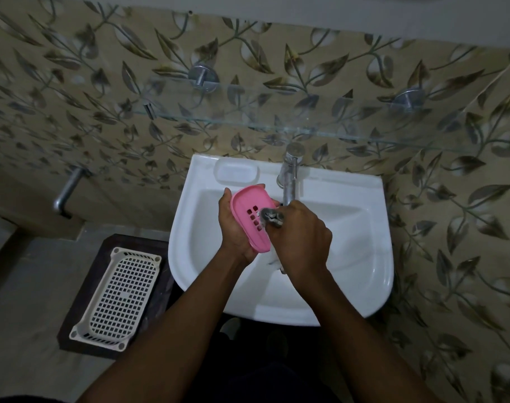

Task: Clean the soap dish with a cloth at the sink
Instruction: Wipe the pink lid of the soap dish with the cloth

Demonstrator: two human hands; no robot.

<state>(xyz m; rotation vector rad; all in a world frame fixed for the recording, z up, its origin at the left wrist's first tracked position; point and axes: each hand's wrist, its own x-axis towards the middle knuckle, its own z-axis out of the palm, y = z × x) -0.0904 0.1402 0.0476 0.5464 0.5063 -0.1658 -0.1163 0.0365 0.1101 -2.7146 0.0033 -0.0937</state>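
A pink soap dish (249,212) with several drain slots is held tilted over the white sink (349,228). My left hand (233,228) grips it from the left and underneath. My right hand (301,237) grips a bunched grey-and-white cloth (272,219) and presses it against the slotted face of the dish. A loose end of the cloth hangs below my right hand into the basin. Both hands are just under the metal tap (290,181).
A glass shelf (277,123) on metal brackets juts out from the leaf-patterned wall above the sink. A white perforated basket (120,295) lies on a dark stand left of the sink. A metal pipe (69,189) sticks out of the wall at left.
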